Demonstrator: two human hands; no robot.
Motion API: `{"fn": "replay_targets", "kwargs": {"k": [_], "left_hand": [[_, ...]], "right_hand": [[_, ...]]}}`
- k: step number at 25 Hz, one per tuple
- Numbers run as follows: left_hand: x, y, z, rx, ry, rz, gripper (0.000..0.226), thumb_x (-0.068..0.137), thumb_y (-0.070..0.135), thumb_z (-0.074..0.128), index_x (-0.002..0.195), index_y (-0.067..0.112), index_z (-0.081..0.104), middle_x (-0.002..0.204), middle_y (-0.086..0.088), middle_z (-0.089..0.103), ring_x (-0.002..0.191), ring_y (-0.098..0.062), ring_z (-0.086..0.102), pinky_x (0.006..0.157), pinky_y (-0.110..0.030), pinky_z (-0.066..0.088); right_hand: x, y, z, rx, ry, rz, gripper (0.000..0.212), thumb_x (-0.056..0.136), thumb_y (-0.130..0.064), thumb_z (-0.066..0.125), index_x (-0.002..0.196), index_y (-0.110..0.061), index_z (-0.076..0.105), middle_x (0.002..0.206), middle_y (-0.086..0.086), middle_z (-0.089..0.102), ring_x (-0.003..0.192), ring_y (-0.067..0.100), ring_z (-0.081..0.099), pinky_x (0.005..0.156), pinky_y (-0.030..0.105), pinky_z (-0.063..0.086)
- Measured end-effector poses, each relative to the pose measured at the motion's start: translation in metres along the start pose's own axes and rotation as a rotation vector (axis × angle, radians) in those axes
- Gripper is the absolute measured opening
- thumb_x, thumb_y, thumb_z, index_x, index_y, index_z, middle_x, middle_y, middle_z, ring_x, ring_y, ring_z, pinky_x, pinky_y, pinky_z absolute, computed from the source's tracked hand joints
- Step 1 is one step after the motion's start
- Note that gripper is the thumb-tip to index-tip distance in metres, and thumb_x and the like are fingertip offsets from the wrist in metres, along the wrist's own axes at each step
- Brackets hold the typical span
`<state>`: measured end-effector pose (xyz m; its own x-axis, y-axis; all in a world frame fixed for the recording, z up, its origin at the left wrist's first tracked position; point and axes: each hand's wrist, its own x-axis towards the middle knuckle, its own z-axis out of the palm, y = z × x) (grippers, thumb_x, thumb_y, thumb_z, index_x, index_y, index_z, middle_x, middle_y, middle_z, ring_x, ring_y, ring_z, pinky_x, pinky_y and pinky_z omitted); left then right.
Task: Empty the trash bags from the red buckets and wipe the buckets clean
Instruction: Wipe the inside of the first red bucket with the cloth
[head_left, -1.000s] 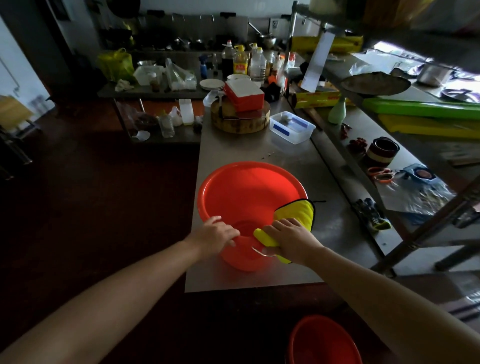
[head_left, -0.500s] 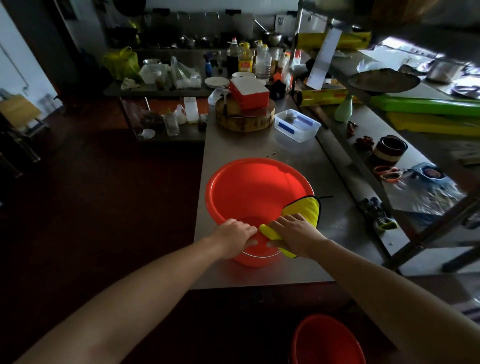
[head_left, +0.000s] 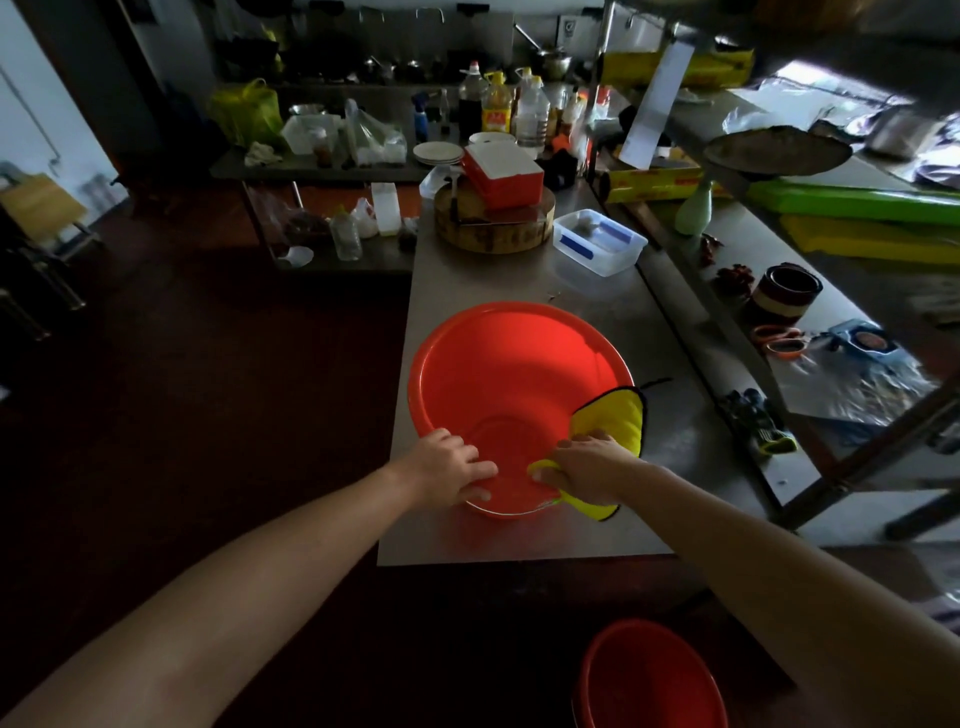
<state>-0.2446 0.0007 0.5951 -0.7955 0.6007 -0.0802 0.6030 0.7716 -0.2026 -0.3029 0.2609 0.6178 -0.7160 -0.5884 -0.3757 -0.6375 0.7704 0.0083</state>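
Clear tub (head_left: 600, 243) beside chopping block (head_left: 494, 229)

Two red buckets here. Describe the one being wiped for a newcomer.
Find the steel table in the middle. At its near end sits a red bucket, the left hand holding it, the right hand gripping a yellow cloth against it. The other red bucket stands on the floor, untouched.

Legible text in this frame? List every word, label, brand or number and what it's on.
Nothing can be read in the head view.
Yellow oil bottle at the back: red label, too blurred.
Long yellow carton on the steel shelf: red print, too blurred.
Upper yellow carton: red marks, too small.
White paper sheet: no print visible.
Red plastic bucket and yellow cloth: no markings visible.
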Motion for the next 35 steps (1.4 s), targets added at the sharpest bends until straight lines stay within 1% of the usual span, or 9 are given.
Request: {"fn": "replay_targets", "kwargs": {"k": [4,7,11,14,16,20,24,29,35], "left_hand": [[-0.014,0.040,0.013,0.101,-0.140,0.122,0.075,0.090,0.076,0.016,0.135,0.026,0.050,0.108,-0.013,0.070,0.097,-0.033,0.068,0.092,-0.044,0.048],[-0.022,0.059,0.024,0.223,-0.159,0.200,0.070,0.087,0.080,0.033,0.112,0.022,0.063,0.089,-0.010,0.073,0.080,-0.029,0.070,0.083,-0.039,0.050],[-0.039,0.064,0.050,0.306,-0.104,0.207,0.063,0.079,0.080,0.044,0.098,0.027,0.071,0.077,-0.003,0.071,0.070,-0.024,0.067,0.080,-0.035,0.051],[-0.042,0.070,0.051,0.254,-0.041,0.176,0.058,0.079,0.078,0.047,0.092,0.027,0.071,0.080,-0.003,0.072,0.072,-0.025,0.068,0.082,-0.038,0.051],[-0.040,0.074,0.049,0.219,-0.069,0.123,0.058,0.080,0.079,0.047,0.091,0.028,0.071,0.079,-0.004,0.071,0.071,-0.025,0.068,0.082,-0.038,0.050],[-0.042,0.079,0.044,0.172,-0.138,0.043,0.063,0.085,0.078,0.040,0.110,0.027,0.066,0.094,-0.007,0.072,0.085,-0.028,0.069,0.090,-0.042,0.045],[-0.037,0.090,0.047,0.114,-0.047,-0.001,0.078,0.088,0.080,0.026,0.126,0.020,0.058,0.111,-0.013,0.068,0.102,-0.034,0.064,0.094,-0.047,0.040],[-0.023,0.124,0.060,0.104,-0.053,0.003,0.073,0.080,0.085,0.042,0.084,0.018,0.072,0.072,-0.004,0.069,0.063,-0.025,0.066,0.063,-0.031,0.045],[-0.017,0.132,0.079,0.090,-0.014,0.075,0.072,0.086,0.079,0.040,0.070,0.014,0.068,0.063,-0.007,0.065,0.056,-0.023,0.063,0.061,-0.030,0.049]], "right_hand": [[-0.002,-0.034,0.013,0.111,-0.273,0.038,0.048,0.109,-0.045,0.030,0.135,-0.014,0.056,0.136,0.016,0.059,0.124,0.032,0.055,0.103,0.037,0.037],[0.002,-0.058,0.054,0.280,-0.318,0.068,0.040,0.111,-0.031,0.034,0.137,-0.010,0.055,0.142,0.017,0.055,0.127,0.032,0.054,0.103,0.033,0.038],[-0.002,-0.067,0.080,0.311,-0.256,0.044,0.066,0.099,-0.069,0.020,0.146,-0.030,0.048,0.155,0.011,0.045,0.143,0.033,0.041,0.118,0.046,0.029],[-0.015,-0.066,0.073,0.160,-0.484,0.044,0.078,0.085,-0.086,0.013,0.156,-0.054,0.009,0.168,-0.005,0.014,0.155,0.029,0.015,0.121,0.061,0.005],[-0.023,-0.060,0.062,0.163,-0.537,0.029,0.078,0.085,-0.088,0.019,0.154,-0.057,0.003,0.169,-0.004,0.011,0.155,0.028,0.011,0.118,0.062,0.002],[-0.042,-0.051,0.053,0.113,-0.486,-0.118,0.097,0.085,-0.079,0.052,0.159,-0.045,0.001,0.167,-0.001,0.021,0.152,0.027,0.023,0.118,0.048,0.017],[-0.048,-0.044,0.071,-0.082,-0.339,-0.140,0.094,0.086,-0.075,0.052,0.158,-0.045,-0.001,0.165,-0.001,0.026,0.146,0.033,0.031,0.116,0.060,0.019],[-0.053,-0.033,0.097,-0.016,-0.371,-0.121,0.085,0.088,-0.082,0.037,0.158,-0.046,0.004,0.168,-0.005,0.017,0.152,0.029,0.018,0.118,0.064,0.007],[-0.028,-0.047,0.125,0.151,-0.243,0.113,0.068,0.101,-0.066,0.020,0.159,-0.030,0.021,0.163,0.001,0.028,0.148,0.032,0.024,0.118,0.060,0.012]]}}
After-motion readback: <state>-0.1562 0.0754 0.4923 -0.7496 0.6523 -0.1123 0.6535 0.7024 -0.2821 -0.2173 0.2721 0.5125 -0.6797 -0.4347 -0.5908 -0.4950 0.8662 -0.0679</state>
